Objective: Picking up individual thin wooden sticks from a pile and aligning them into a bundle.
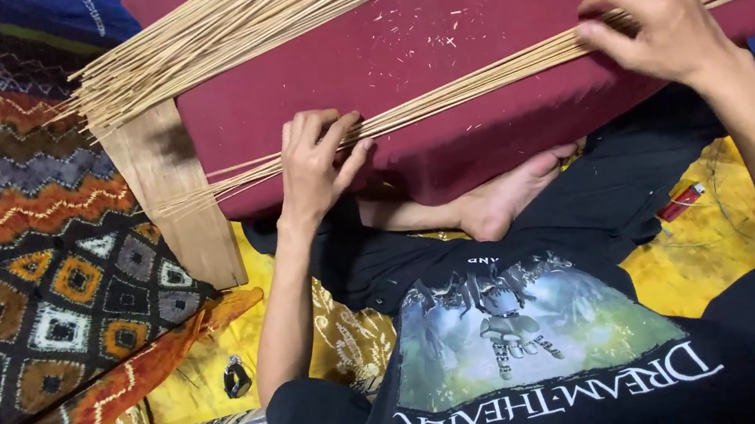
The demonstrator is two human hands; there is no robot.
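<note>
We sit cross-legged on a floor spread with patterned cloths, and a dark red padded board [472, 41] lies across our lap with a bare foot [504, 199] showing under its near edge. A thin bundle of pale bamboo sticks [468, 86] runs slantwise across the board, from its lower left corner up to its right edge.

Our left hand [316, 161] rests on the left end of this bundle, fingers [342, 133] bent and pressed down on the sticks, thumb tucked along the board's front edge. Our right hand [654, 11] sits on the bundle near the right end, fingers curled over the sticks and the thumb closing in from below, so it pinches a few of them.

A much larger sheaf of sticks [214, 28] lies across the board's upper left corner, fanning out past the edge. A plain wooden plank [174, 196] juts from under the board's left side, touching the sheaf's lower strands.

On the yellow cloth [699, 255] to our right lies a small red lighter [681, 201]. A small dark object [236, 377] sits on the cloth near our left elbow; we cannot tell what it is.
</note>
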